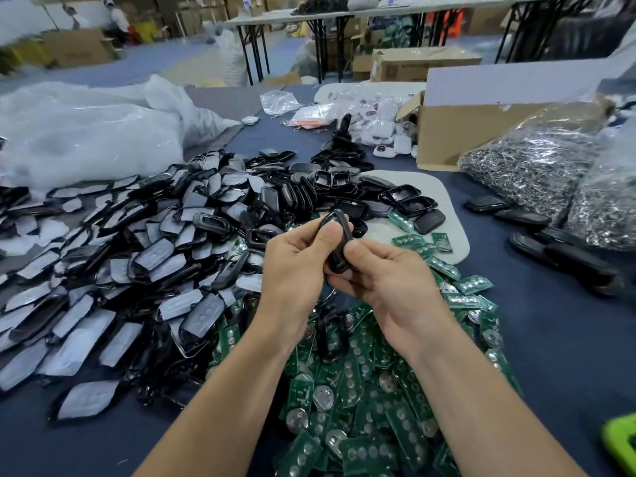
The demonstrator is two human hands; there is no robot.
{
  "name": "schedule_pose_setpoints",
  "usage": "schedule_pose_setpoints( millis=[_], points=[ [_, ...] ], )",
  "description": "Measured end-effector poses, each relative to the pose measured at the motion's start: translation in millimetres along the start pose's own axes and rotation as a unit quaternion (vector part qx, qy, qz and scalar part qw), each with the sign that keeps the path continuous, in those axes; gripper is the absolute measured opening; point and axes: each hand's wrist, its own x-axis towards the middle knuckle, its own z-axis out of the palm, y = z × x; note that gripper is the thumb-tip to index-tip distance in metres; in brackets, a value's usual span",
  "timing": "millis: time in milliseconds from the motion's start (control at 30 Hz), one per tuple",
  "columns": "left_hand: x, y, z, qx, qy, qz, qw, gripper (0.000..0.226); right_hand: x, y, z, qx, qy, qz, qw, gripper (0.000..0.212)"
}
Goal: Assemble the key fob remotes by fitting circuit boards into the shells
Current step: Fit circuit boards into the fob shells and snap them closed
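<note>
Both hands hold one black key fob shell [339, 244] edge-on above the table's middle. My left hand [296, 263] grips its left side with the thumb pressed on the top. My right hand [385, 273] pinches its lower right side. Whether a board sits inside the shell is hidden. Below the hands lies a heap of green circuit boards [361, 401] with round silver battery contacts. A large pile of black shells [144, 256] with grey film-covered faces spreads to the left. More open black shell frames [371, 197] lie behind the hands.
A white mat [454, 235] lies under the far shells. Finished black fobs [537, 232] lie in a row at right, beside clear bags of metal key rings [537, 166]. A cardboard box [457, 132] and white fobs stand behind. Big plastic bags [86, 132] fill the far left.
</note>
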Motion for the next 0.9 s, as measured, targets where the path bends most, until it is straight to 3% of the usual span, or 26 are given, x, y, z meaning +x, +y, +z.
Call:
schedule_pose_setpoints(
  millis=[200,333,467,533,567,633,667,767,833,900],
  points=[
    [-2,1,-1,0.012,0.026,0.002,1.000,0.029,1,-1,-6,-0.081,-0.033,-0.018,0.996,0.018],
    [-2,3,-4,0.043,0.001,-0.018,0.999,0.031,2,-3,-13,-0.151,-0.042,-0.040,0.987,0.016],
    [-2,5,-4,0.035,0.005,-0.038,0.999,0.053,5,-4,-22,-0.233,-0.063,-0.032,0.970,0.012],
    [-1,4,-6,0.043,0.029,-0.019,0.998,0.054,6,-10,-24,-0.144,-0.060,-0.020,0.987,0.012],
    [0,3,-7,0.041,0.042,-0.009,0.998,0.053,7,-14,-26,-0.025,-0.053,-0.018,0.998,0.014],
    [3,3,-10,0.028,0.071,-0.002,0.997,0.046,9,-21,-36,0.159,-0.054,-0.045,0.985,0.031],
    [4,4,-12,0.026,0.088,0.002,0.996,0.043,10,-22,-38,0.160,-0.047,-0.060,0.984,0.038],
    [9,3,-14,0.041,0.146,0.016,0.988,0.033,15,-13,-35,-0.035,0.056,-0.082,0.994,0.028],
    [12,2,-17,0.056,0.176,0.025,0.982,0.028,16,-6,-32,-0.220,0.128,-0.109,0.961,0.028],
    [15,-1,-20,0.065,0.198,0.032,0.978,0.024,16,-2,-28,-0.371,0.136,-0.156,0.905,0.031]
  ],
)
